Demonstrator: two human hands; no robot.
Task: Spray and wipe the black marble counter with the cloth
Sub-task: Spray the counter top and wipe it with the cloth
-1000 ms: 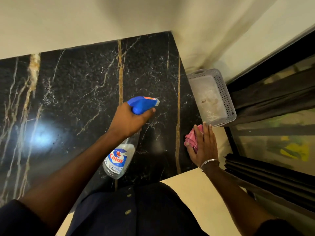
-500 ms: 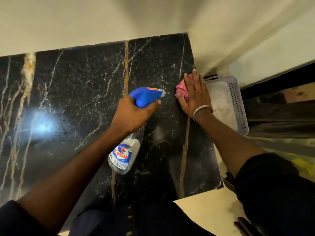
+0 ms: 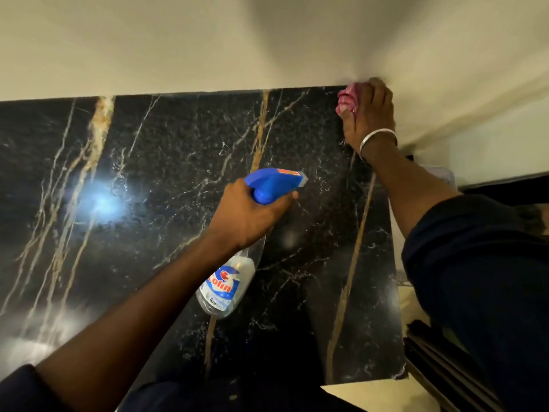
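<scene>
Cloth [image 3: 346, 99] bunched under the outstretched right hand [image 3: 370, 114]; left hand [image 3: 249, 215] wraps the spray bottle [image 3: 234, 272] neck above the counter [image 3: 148, 173].

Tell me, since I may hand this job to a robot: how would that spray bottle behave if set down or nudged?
The spray bottle looks mostly empty through its clear body, so it is probably light. With the blue trigger head on top, it may tip easily when nudged. The smooth plastic could be slippery if wet; the left hand grips it at the neck.
</scene>
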